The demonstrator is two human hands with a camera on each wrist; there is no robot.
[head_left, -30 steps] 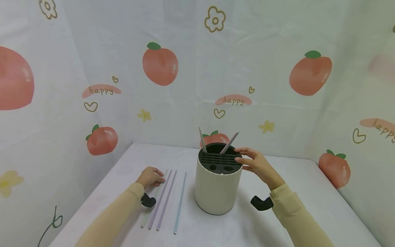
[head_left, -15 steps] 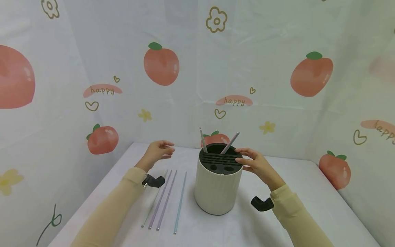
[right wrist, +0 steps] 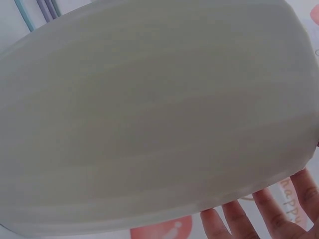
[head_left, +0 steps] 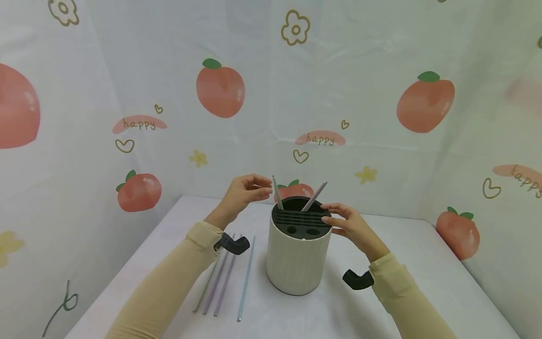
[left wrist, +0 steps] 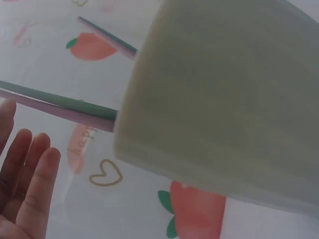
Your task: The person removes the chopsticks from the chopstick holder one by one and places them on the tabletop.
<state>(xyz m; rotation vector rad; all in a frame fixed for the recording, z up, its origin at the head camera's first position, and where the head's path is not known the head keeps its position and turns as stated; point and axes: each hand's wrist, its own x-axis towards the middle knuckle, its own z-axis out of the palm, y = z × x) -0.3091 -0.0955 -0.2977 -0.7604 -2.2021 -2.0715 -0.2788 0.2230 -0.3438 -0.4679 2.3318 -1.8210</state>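
A white ribbed utensil holder (head_left: 298,266) with a black slotted insert (head_left: 301,221) stands on the table. Coloured chopsticks (head_left: 277,192) lean out of its back opening; green and pink ones show in the left wrist view. My left hand (head_left: 243,195) hovers at the holder's left, fingers extended beside the leaning chopsticks and nothing in them. Its fingers (left wrist: 42,184) appear close below a green chopstick (left wrist: 60,101) in the left wrist view. My right hand (head_left: 353,228) holds the holder's right rim, thumb and index finger over the top edge, other fingertips (right wrist: 212,219) against the wall.
Several more chopsticks (head_left: 245,282), purple, green and blue, lie side by side on the white table (head_left: 360,310) left of the holder. My left sleeve and wrist camera (head_left: 235,245) partly cover them. A fruit-printed curtain (head_left: 254,141) rises behind and at both sides.
My left hand has lifted from the chopsticks on the table and moved right and away from me, to beside those in the utensil holder. The right hand stays at the rim.
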